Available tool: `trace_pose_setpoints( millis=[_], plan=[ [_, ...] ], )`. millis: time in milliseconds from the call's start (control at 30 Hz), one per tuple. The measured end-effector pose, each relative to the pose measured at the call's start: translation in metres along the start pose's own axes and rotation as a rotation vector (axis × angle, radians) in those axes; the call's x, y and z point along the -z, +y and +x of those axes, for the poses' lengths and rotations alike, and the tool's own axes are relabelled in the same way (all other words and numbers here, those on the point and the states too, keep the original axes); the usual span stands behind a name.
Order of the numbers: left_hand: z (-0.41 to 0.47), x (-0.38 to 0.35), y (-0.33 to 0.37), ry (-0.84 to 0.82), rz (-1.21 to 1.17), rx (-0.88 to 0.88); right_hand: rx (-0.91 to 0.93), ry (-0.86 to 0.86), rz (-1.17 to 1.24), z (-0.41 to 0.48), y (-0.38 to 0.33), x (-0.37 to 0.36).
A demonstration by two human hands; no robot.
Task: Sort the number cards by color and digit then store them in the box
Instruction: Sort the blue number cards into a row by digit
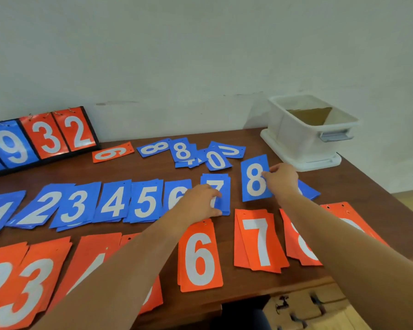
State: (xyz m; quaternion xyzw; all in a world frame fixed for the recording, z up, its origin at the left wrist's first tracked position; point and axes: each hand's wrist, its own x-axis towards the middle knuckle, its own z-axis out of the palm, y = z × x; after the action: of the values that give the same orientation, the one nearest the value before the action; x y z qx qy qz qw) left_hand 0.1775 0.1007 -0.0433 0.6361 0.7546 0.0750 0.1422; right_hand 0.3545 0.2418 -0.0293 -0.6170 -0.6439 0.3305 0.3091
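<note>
Pale wall behind, and a dark wooden table (343, 186) fills the scene. Far left a scoreboard (41, 136) shows 9, 3, 2. Far right sits the white box (303, 132), open. Blue piles (115, 201) run 1 to 7 across the middle, orange piles (260, 241) nearer. Loose blue cards (196, 152) lie scattered at the far side, an orange 6 (112, 152) left of them. Right hand (281, 178) pinches a blue 8 (254, 178) by its right edge, fingers closed on it. Left hand (198, 201) presses the blue 7 pile (218, 186), fingers curled on it.
</note>
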Motion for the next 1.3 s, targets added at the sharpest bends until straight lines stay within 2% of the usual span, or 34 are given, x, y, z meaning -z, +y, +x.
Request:
trace_pose_setpoints(
  millis=[133,267,333,500,600,667,733,933,1033,1167,1300],
  plan=[
    [0.007,-0.004,0.003,0.014,0.035,-0.013,0.020,-0.080,-0.206,0.003,0.000,-0.017],
    [0.013,-0.005,0.003,0.036,0.010,-0.014,0.136,-0.039,-0.623,-0.001,0.007,-0.027],
    [0.014,-0.003,0.001,0.027,0.004,-0.020,0.193,-0.027,-0.730,-0.001,0.011,-0.030],
    [0.026,0.009,-0.012,0.099,-0.144,-0.023,0.352,0.036,-0.547,0.010,0.003,-0.034],
    [0.056,0.023,-0.028,0.229,-0.251,0.118,0.402,-0.018,-0.438,0.022,-0.011,-0.041],
    [0.081,0.030,-0.037,0.289,-0.247,0.223,0.416,-0.060,-0.456,0.033,-0.020,-0.049],
    [0.105,0.034,-0.044,0.302,-0.188,0.240,0.424,-0.086,-0.518,0.045,-0.027,-0.060],
    [0.150,0.022,-0.055,0.209,0.061,0.166,0.316,-0.174,-0.688,0.076,-0.038,-0.099],
    [0.157,0.013,-0.061,0.244,0.026,0.152,0.275,-0.209,-0.683,0.081,-0.043,-0.113],
    [0.157,0.006,-0.064,0.277,0.000,0.140,0.177,-0.243,-0.479,0.082,-0.045,-0.124],
    [0.155,0.006,-0.064,0.286,-0.014,0.132,0.105,-0.246,-0.511,0.080,-0.055,-0.126]
  ],
)
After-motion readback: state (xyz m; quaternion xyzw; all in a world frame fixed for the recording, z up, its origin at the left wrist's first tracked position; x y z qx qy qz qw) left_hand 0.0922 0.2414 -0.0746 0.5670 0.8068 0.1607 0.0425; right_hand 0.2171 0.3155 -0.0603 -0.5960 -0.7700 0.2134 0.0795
